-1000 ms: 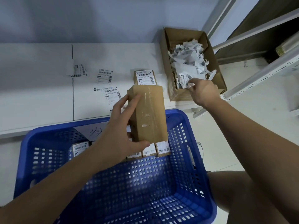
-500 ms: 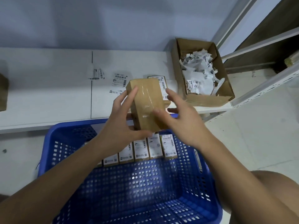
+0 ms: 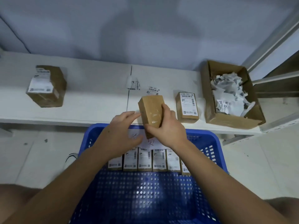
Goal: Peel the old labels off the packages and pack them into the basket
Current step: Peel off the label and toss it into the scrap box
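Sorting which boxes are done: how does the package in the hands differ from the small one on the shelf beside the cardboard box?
The held package shows bare brown faces with no label; the shelf package carries a white barcode label. The held package is lifted above the blue basket in the right hand; the shelf package rests on the white shelf, untouched. Both are small brown taped cartons.

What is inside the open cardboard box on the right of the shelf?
The open cardboard box holds a heap of crumpled white peeled labels with barcodes. The heap covers the bottom, so anything under it cannot be seen.
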`<state>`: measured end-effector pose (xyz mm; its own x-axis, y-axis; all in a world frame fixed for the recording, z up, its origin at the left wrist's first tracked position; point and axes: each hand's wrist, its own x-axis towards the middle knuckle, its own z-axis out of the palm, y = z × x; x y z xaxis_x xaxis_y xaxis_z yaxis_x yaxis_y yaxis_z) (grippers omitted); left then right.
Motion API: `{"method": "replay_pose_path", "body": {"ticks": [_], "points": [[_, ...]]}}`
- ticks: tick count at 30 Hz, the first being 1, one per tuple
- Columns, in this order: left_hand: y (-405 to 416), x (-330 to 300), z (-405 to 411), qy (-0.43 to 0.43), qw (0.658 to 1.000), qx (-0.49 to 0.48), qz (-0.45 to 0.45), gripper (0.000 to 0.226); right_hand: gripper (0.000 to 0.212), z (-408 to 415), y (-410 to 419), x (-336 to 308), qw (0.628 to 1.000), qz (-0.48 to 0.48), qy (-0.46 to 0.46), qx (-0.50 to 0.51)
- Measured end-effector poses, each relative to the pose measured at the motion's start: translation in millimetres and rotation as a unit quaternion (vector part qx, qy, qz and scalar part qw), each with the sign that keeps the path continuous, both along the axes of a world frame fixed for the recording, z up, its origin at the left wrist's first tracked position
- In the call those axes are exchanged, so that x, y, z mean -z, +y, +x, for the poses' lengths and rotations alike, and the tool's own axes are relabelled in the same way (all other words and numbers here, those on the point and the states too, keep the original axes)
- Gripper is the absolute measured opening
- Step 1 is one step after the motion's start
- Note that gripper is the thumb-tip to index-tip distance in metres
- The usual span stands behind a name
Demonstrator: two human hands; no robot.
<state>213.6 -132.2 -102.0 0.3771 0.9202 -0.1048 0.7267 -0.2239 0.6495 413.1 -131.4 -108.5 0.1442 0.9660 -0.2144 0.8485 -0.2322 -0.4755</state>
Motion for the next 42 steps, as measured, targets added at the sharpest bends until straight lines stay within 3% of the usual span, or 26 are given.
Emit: {"method": "replay_pose_path", "body": {"ticks": [6, 15, 19, 23, 27, 32, 34, 37, 42], "points": [[16, -16, -25, 0.039, 0.993, -0.068, 0.087, 0.054, 0.098, -73, 95, 42, 0.998, -0.031, -0.011, -0.045], [42, -27, -11, 0.011, 0.994, -0.100, 0.051, 0.049, 0.071, -115, 142, 87, 0.997, -0.076, 0.011, -0.032], [41, -21, 0, 0.001, 0.995, -0.090, 0.040, 0.047, 0.084, -83, 129, 87, 0.998, -0.035, 0.018, -0.055], [37, -1, 17, -0.050, 0.997, -0.064, 0.007, 0.040, 0.069, -12, 91, 94, 0.997, 0.057, 0.004, -0.052], [31, 38, 51, -0.081, 0.991, -0.066, -0.080, 0.041, 0.063, 53, 65, 109, 0.998, 0.012, -0.029, -0.059], [51, 92, 97, -0.066, 0.976, -0.097, -0.181, 0.053, 0.059, 75, 55, 128, 0.990, -0.042, -0.072, -0.111], [63, 111, 113, -0.040, 0.974, -0.113, -0.190, 0.055, 0.052, 76, 52, 135, 0.983, -0.025, -0.125, -0.134], [73, 129, 129, -0.006, 0.975, -0.135, -0.174, 0.052, 0.048, 74, 48, 143, 0.985, -0.016, -0.126, -0.117], [74, 138, 133, -0.092, 0.959, -0.196, -0.181, 0.049, 0.049, 73, 43, 153, 0.990, -0.007, -0.100, -0.101]]}}
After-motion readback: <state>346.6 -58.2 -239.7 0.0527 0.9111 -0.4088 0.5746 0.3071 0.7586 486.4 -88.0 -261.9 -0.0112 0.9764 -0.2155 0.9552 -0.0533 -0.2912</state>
